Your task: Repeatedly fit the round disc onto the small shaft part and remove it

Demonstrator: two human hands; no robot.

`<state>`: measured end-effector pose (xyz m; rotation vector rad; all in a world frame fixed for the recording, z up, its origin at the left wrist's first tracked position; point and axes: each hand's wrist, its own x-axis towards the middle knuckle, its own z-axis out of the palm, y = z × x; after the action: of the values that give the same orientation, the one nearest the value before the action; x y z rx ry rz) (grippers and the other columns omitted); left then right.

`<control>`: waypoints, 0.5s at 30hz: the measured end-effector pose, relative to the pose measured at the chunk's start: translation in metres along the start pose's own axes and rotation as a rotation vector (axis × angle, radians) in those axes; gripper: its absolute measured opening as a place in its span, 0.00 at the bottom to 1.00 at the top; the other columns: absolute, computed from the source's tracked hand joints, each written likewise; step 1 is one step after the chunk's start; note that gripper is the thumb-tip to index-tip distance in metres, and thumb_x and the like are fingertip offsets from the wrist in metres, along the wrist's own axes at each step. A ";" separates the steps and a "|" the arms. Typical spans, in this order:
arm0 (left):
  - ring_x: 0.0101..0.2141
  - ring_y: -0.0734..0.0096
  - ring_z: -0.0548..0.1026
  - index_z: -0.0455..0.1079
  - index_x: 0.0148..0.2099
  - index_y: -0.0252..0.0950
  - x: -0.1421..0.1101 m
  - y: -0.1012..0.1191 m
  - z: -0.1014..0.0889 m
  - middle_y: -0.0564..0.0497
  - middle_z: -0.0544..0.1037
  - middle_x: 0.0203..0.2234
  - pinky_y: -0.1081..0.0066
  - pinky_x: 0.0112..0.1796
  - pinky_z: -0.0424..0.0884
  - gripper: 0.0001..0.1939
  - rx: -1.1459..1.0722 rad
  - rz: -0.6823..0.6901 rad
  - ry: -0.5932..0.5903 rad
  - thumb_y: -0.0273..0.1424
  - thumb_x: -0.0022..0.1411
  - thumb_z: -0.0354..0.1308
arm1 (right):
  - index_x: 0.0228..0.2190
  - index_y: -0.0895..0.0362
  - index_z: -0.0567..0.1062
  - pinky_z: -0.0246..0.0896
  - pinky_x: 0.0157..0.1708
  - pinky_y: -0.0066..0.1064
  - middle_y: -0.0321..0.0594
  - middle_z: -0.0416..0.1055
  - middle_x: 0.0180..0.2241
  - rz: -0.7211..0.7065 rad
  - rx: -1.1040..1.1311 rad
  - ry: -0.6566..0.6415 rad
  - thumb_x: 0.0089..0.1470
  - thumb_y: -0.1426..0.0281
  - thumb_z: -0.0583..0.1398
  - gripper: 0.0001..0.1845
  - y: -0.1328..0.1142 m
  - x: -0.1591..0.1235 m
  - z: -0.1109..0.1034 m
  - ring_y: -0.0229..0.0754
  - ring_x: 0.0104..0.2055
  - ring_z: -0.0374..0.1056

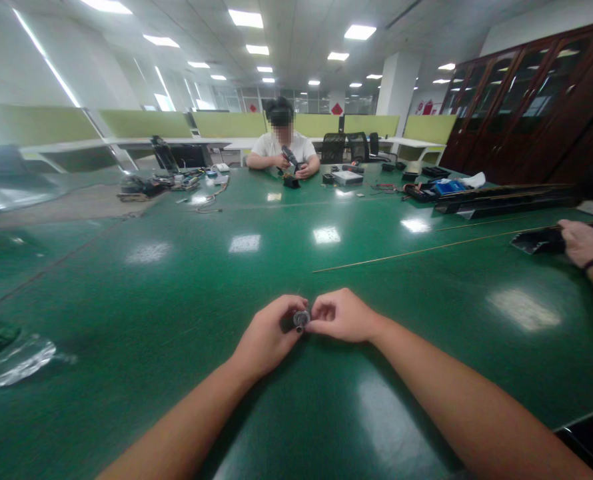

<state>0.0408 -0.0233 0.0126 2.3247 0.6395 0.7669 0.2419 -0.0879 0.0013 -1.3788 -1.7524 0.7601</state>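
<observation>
Between my two hands, just above the green tabletop (196, 287), is a small round grey metal part (301, 319) with a short tube-like end facing me. My left hand (272, 332) curls around its left side, thumb and fingers closed on it. From the right, my right hand (344, 316) meets the same part with thumb and forefinger in a pinch. Its exact kind is too small to make out, and the fingers cover some of it.
Across the table a person (282, 143) holds a dark tool. At right, another person's hand (584, 243) rests on a black profile (536, 240). A thin brass-coloured rod (411, 253) lies ahead. Clear plastic wrapping (19, 363) lies left; electronic parts (186, 179) sit farther back.
</observation>
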 end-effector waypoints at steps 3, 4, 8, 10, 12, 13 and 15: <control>0.43 0.70 0.75 0.71 0.45 0.40 0.000 0.000 -0.001 0.52 0.77 0.43 0.68 0.46 0.70 0.12 -0.010 -0.003 -0.009 0.24 0.59 0.61 | 0.28 0.60 0.77 0.56 0.23 0.23 0.35 0.72 0.23 -0.005 0.001 0.000 0.49 0.61 0.68 0.14 0.000 0.000 -0.001 0.33 0.24 0.65; 0.43 0.70 0.75 0.71 0.45 0.40 0.000 0.001 -0.001 0.53 0.77 0.43 0.69 0.46 0.70 0.12 -0.014 -0.001 -0.008 0.24 0.59 0.61 | 0.28 0.60 0.77 0.57 0.24 0.23 0.35 0.72 0.23 -0.005 0.002 0.002 0.49 0.61 0.68 0.14 -0.001 0.000 -0.001 0.33 0.23 0.64; 0.43 0.70 0.74 0.71 0.46 0.41 0.001 0.001 -0.001 0.53 0.77 0.43 0.69 0.46 0.70 0.12 -0.021 0.001 -0.003 0.25 0.59 0.61 | 0.27 0.60 0.77 0.57 0.24 0.23 0.35 0.72 0.22 -0.002 0.007 0.006 0.49 0.61 0.68 0.14 -0.002 0.000 -0.001 0.33 0.23 0.64; 0.43 0.70 0.75 0.71 0.46 0.41 0.001 0.001 -0.001 0.53 0.77 0.42 0.70 0.46 0.70 0.11 -0.021 0.000 -0.007 0.26 0.60 0.61 | 0.28 0.60 0.77 0.57 0.24 0.23 0.35 0.72 0.22 -0.001 0.006 0.005 0.49 0.61 0.68 0.13 -0.003 -0.001 -0.001 0.33 0.23 0.65; 0.41 0.70 0.75 0.71 0.46 0.41 0.001 0.001 -0.001 0.54 0.77 0.41 0.70 0.45 0.70 0.11 -0.019 -0.005 -0.012 0.28 0.60 0.61 | 0.28 0.60 0.78 0.57 0.24 0.23 0.35 0.73 0.23 0.004 0.000 0.007 0.50 0.61 0.67 0.13 -0.004 -0.001 -0.001 0.34 0.24 0.65; 0.41 0.70 0.75 0.71 0.46 0.41 0.001 0.001 -0.001 0.54 0.77 0.40 0.70 0.44 0.70 0.10 -0.016 -0.009 -0.013 0.29 0.61 0.61 | 0.28 0.60 0.78 0.57 0.24 0.23 0.36 0.73 0.23 0.008 -0.003 0.007 0.50 0.61 0.67 0.13 -0.004 -0.001 -0.001 0.34 0.24 0.65; 0.40 0.70 0.75 0.70 0.46 0.41 0.001 0.001 -0.002 0.54 0.77 0.39 0.70 0.43 0.71 0.10 -0.007 -0.019 -0.014 0.31 0.61 0.61 | 0.28 0.60 0.78 0.56 0.24 0.23 0.36 0.73 0.23 0.017 -0.012 0.011 0.51 0.60 0.67 0.14 -0.006 -0.001 -0.002 0.34 0.24 0.65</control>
<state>0.0404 -0.0227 0.0152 2.3124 0.6503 0.7421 0.2404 -0.0898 0.0070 -1.4054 -1.7413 0.7512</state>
